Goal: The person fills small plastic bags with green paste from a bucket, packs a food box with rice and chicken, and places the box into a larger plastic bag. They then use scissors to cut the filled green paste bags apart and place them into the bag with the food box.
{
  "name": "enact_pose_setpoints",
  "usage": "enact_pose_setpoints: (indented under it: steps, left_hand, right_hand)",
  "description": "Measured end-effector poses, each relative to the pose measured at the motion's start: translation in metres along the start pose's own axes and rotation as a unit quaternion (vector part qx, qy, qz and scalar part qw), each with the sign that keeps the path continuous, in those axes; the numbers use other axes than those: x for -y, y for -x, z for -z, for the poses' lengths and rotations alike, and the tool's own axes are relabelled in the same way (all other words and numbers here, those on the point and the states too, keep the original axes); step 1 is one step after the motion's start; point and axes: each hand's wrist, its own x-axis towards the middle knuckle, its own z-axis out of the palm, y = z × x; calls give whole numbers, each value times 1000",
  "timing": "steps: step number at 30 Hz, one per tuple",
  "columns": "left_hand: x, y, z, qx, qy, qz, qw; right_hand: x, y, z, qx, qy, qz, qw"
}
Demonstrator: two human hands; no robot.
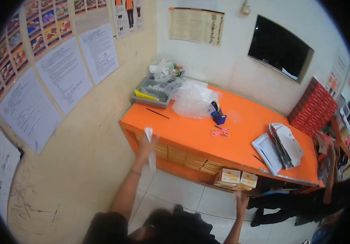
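White paper [152, 160] is sitting in my left hand [145, 147]. The fingers are wrapping around this long strip and gripping it tight. The hand is holding it up a bit left of the middle of the frame, right at the front edge of the orange table [191, 134].

My right hand [241, 200] is hanging low, near the bottom middle of the frame, over the white floor tiles. It is not touching anything. I cannot tell if its fingers are spread or curled, because it is looking too small and blurry.

Just above that hand, two small boxes [236, 178] are sitting side by side on the shelf under the table. Brown stacks [191, 160] are lying on the same shelf to their left.

On the table top, pink scissors [219, 131] are lying near the middle, with a blue tape holder [218, 116] just behind them. A clear plastic bag [193, 101] and a grey tray [152, 92] are sitting at the far left corner. A pile of papers [282, 146] is lying at the right end.

Another person's arm [328, 183] is showing at the right edge.
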Motion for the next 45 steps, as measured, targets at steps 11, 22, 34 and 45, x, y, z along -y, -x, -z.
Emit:
enact_pose_setpoints:
  steps: [11,22,34,45]
  left_hand:
    - [21,-416,-72,7,-188,13,982]
    - [47,-628,-75,95,31,-128,987]
    - [38,-744,-93,10,302,-2,953]
    - [102,-732,-117,30,128,-21,991]
  right_hand:
    - [393,-352,-399,188,-459,-23,868]
    - [476,-574,-792,212,-164,335,904]
    - [536,-655,-783,401,-119,215,883]
    - [409,-450,-748,357,62,256,896]
